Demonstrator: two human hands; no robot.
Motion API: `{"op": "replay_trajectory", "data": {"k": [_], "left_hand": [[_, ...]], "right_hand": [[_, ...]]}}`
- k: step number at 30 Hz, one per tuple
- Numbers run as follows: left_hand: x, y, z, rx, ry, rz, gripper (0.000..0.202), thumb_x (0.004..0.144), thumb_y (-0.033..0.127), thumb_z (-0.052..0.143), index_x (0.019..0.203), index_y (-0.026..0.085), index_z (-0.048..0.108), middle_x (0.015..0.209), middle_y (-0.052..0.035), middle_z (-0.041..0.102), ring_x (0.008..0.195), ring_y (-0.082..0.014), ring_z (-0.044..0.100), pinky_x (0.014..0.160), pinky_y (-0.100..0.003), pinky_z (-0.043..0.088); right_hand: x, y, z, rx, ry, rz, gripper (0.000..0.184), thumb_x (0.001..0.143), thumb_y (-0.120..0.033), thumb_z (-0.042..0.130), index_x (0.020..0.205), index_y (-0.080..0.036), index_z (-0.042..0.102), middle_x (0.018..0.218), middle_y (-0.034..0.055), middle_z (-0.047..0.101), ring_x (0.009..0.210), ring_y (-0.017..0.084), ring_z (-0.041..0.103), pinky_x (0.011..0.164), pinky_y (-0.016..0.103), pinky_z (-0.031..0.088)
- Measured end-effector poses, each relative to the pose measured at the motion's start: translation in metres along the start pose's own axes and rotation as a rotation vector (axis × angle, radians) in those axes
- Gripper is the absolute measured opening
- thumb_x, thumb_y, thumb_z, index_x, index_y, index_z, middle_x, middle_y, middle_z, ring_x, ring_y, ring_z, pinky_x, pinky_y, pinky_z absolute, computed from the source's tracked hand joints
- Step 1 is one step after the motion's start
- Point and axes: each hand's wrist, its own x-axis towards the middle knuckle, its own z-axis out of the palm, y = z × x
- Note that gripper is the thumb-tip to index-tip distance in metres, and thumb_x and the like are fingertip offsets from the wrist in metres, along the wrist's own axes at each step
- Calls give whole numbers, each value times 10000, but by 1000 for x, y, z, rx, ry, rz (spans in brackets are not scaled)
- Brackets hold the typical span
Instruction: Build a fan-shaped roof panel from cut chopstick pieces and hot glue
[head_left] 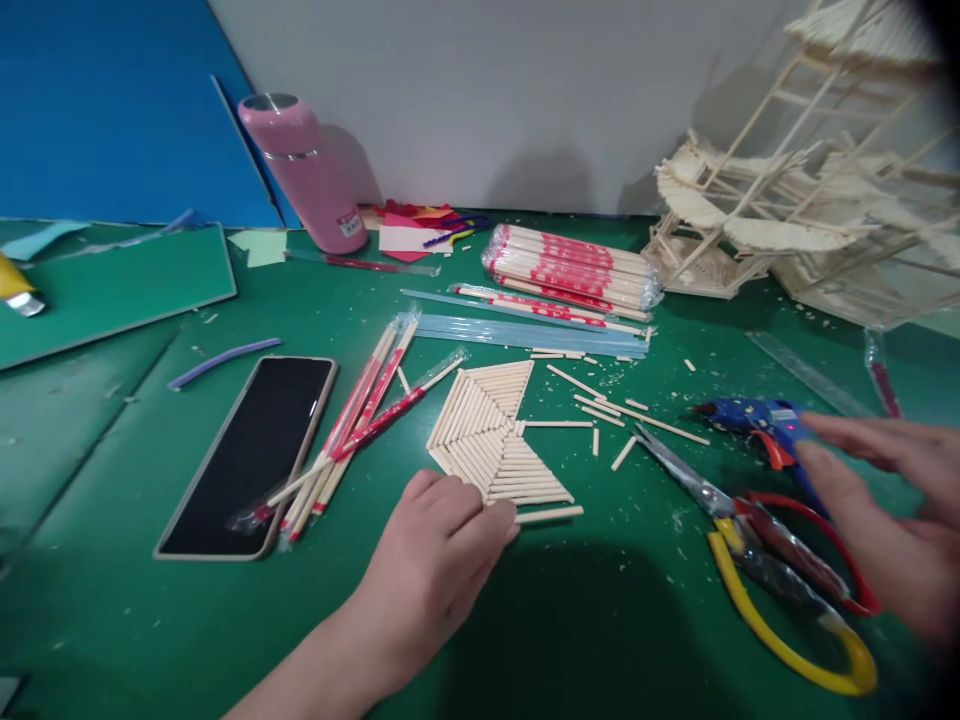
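Observation:
My left hand [450, 545] is closed, thumb and finger pinching a short wooden stick [551, 515] that points right just above the table. Right beyond it lies a flat panel of cut sticks [487, 440], laid in fan-like wedges with a gap on its right side. At the right, my right hand [892, 490] has its fingers apart beside a blue hot glue gun [750, 415] with an orange trigger; no grip on it shows. Between the hands are scissors [739, 520] with red and yellow handles, blades toward the loose cut sticks [637, 412].
A phone [247, 460] and wrapped chopsticks [367, 400] lie left of the panel. Behind are clear glue sticks [517, 335], a chopstick bundle [574, 270] and a pink bottle [307, 175]. A stick-built model [750, 210] stands back right. A yellow cutter [19, 285] sits far left.

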Motion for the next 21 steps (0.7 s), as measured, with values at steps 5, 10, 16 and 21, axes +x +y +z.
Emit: {"op": "replay_trajectory", "data": {"k": [5,10,16,21], "left_hand": [[-1,4,0,-12,-85,19,183,859,109,388,860,175,558,620,9,471,573,-132,386,590,-283,268],[1,3,-2,-19,-95,-2,214,862,105,374,780,171,561,592,20,440,556,-124,384,580,-274,262],[1,-1,-2,-95,-95,-39,158,857,130,433,781,163,567,609,19,478,571,-120,419,589,-280,290],[2,-8,-11,-107,69,-151,116,830,132,481,875,169,581,714,-8,555,662,-137,496,611,-286,342]], "right_hand": [[15,-107,28,349,-346,-276,162,810,-172,549,943,-244,609,789,20,582,687,134,528,601,272,420],[11,-128,55,375,-331,-281,100,822,-184,549,829,-221,642,721,11,592,656,122,490,568,249,372],[12,-127,63,375,-301,-290,87,831,-170,542,789,-181,617,723,18,602,675,133,492,609,264,378],[13,-120,66,358,-325,-259,61,833,-162,531,822,-176,589,756,30,586,680,140,479,605,270,374]]}}
